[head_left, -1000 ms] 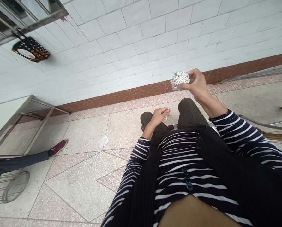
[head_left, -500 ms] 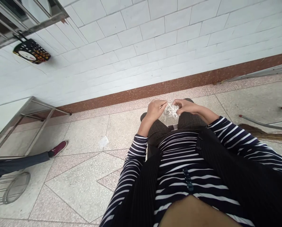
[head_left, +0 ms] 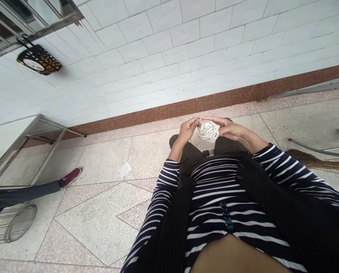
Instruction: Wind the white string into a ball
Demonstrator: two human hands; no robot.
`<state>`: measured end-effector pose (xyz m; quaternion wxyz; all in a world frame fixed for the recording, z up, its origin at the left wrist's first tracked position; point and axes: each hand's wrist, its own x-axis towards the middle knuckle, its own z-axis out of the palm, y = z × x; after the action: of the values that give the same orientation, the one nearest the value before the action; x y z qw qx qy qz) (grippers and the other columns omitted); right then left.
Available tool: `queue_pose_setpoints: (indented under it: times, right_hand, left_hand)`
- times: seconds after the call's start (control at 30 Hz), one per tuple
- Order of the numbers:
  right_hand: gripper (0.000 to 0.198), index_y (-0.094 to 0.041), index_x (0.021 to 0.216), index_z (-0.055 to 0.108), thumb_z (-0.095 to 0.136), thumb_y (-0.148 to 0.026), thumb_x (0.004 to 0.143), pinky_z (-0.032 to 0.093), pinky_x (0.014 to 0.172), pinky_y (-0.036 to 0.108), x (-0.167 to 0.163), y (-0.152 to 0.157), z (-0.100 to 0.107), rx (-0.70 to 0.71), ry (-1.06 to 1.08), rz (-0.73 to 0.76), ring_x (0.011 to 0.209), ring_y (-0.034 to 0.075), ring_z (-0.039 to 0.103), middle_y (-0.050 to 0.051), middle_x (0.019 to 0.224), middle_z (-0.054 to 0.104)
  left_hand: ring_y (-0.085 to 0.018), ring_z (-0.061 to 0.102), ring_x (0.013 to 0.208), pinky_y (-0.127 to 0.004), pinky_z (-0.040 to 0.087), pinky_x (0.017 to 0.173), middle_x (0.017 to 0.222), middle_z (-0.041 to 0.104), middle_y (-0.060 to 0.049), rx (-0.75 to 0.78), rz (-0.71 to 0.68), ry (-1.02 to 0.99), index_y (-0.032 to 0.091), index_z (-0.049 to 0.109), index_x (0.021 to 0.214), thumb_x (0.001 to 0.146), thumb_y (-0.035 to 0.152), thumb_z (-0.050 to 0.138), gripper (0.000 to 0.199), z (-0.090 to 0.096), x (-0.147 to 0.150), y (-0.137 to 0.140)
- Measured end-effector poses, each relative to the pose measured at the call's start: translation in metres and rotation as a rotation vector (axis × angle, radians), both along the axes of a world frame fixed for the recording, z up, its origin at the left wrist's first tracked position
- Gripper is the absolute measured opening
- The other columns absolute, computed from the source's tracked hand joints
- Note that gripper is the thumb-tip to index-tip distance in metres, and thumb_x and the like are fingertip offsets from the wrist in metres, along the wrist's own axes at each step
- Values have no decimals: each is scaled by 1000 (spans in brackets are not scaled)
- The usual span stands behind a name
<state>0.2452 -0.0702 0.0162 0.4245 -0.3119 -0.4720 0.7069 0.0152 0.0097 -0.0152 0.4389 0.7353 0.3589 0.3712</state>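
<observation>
Between my two hands, above my lap, is a round white coil of twisted cord (head_left: 208, 131) with dark flecks. Its braided face is turned toward me. My left hand (head_left: 188, 131) pinches the coil's left edge between thumb and fingers. On the other side, my right hand (head_left: 233, 130) grips the right edge, its fingers stretched along the top and its thumb at the side. The far side of the coil is hidden.
At the left stand a metal-framed table (head_left: 38, 121) and a wire stool (head_left: 21, 223), with another person's leg and maroon shoe (head_left: 71, 177) between. A black patterned bag (head_left: 40, 58) hangs from window bars. A broom (head_left: 308, 159) and metal chair legs (head_left: 320, 149) lie right.
The coil has turned so its round face shows more fully. My left hand has gone from holding a strand beside it to its edge; my right fingers have stretched over its top.
</observation>
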Motion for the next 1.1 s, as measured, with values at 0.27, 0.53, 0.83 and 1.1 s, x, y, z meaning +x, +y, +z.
queue_pose_setpoints:
  times: [0.27,0.53,0.83,1.1]
  right_hand:
    - [82,-32,138,74,80,-9,59,59,103,36,3,-7,8,31,52,-86,127,26,70,4,139,74]
    - [59,-27,121,74,83,-17,64,62,78,30,4,-3,20,65,55,-43,100,22,74,5,130,75]
    - [62,-28,128,65,76,-27,67,67,81,45,9,8,31,54,-42,-141,101,29,74,7,120,76]
    - [59,-28,123,66,76,-42,66,64,95,62,21,9,26,8,-45,-315,119,38,73,10,117,79]
  left_hand:
    - [-18,71,81,-28,51,90,76,76,-1,40,141,154,18,79,119,106,40,57,34,-8,-17,14]
    - [-18,69,75,-27,49,85,72,75,-1,-53,230,263,18,78,101,103,26,56,24,-26,-27,19]
    - [-23,77,97,-35,54,96,96,82,-10,-282,-241,-7,14,77,102,89,39,78,28,-21,20,-24]
    - [-20,76,84,-35,55,96,71,74,-4,-185,-130,-200,18,69,83,101,62,62,48,5,24,-30]
